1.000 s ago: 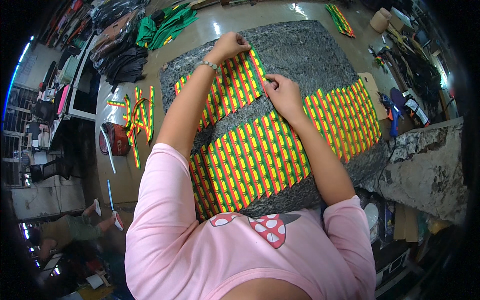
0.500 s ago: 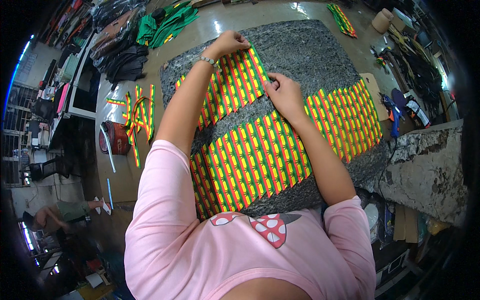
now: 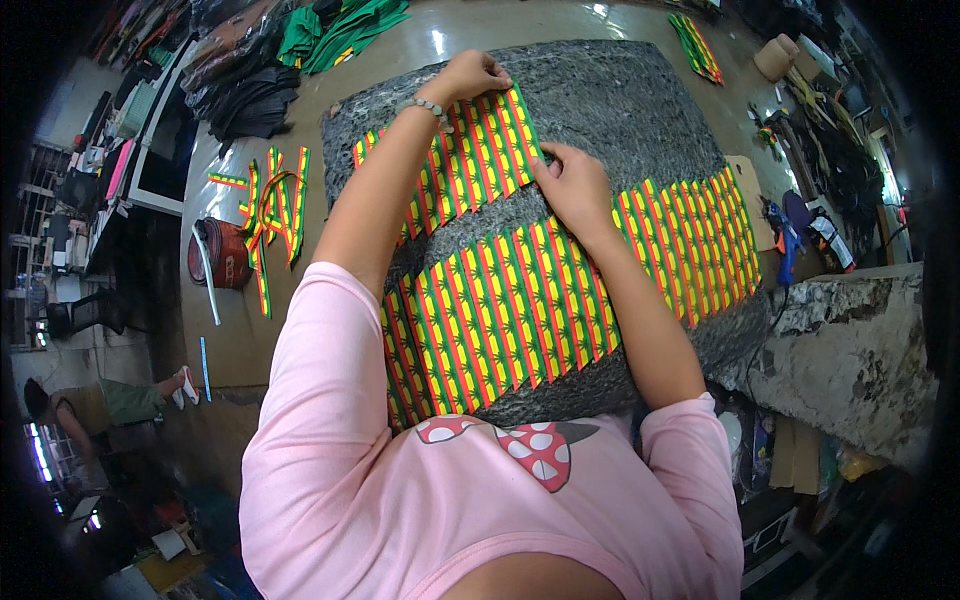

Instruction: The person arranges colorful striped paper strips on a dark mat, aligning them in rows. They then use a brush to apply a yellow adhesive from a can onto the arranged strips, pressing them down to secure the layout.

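Two rows of ribbon strips, striped red, yellow and green with a leaf pattern, lie side by side on a dark grey fibrous mat [image 3: 600,100]. The far row of strips [image 3: 468,165] is partly hidden by my left forearm. At its right edge a strip [image 3: 526,128] lies along the others. My left hand [image 3: 470,76] pinches the far end of this strip between thumb and fingers. Its near end is between the thumb and bent fingers of my right hand [image 3: 574,188]. My right forearm crosses above the longer near row [image 3: 510,310], which has zigzag ends.
Left of the mat are loose ribbon strips [image 3: 262,215] and a dark red round container [image 3: 228,255]. Green cloth [image 3: 345,35] and black pieces [image 3: 255,100] lie at the far left. On the right are a blue glue gun [image 3: 788,245] and a ribbon bundle [image 3: 695,48]. Another person [image 3: 110,400] is at far left.
The view has turned slightly. My left hand has shifted a little farther away and to the right; both hands keep their hold on the strip's two ends.
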Demonstrator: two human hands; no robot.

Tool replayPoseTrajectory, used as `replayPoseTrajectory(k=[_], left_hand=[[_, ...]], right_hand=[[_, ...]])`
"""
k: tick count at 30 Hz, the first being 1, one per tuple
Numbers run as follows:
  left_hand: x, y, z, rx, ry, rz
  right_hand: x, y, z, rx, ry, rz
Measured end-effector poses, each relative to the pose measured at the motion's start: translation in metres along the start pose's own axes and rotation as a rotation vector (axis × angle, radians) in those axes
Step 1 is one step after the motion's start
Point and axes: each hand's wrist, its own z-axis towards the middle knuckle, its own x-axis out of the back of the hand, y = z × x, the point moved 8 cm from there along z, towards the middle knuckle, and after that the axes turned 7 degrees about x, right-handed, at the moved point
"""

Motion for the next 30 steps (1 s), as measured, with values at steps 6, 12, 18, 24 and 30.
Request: replayPoseTrajectory(k=[6,12,18,24,30], left_hand=[[0.001,0.004,-0.001,-0.065,0.111,0.056],[0.043,0.036,-0.086,-0.270,0.453,0.086],[0.137,-0.065,-0.195,-0.017,0.599,0.071],[0.162,-0.179,-0.254,0.282,0.442,0.628],[0.192,-0.143,-0.242,0.175,0.432,0.081]], right_hand=[[-0.002,0.003,0.001,0.011,0.008,-0.003],[0.005,-0.008,-0.002,0.161,0.124,-0.168],[0.030,-0.029,-0.005,0.267,0.232,-0.019],[0.041,-0.053,-0.009,0.246,0.108,0.110],[0.049,-0.061,-0.005,0.143,0.004,0.322]])
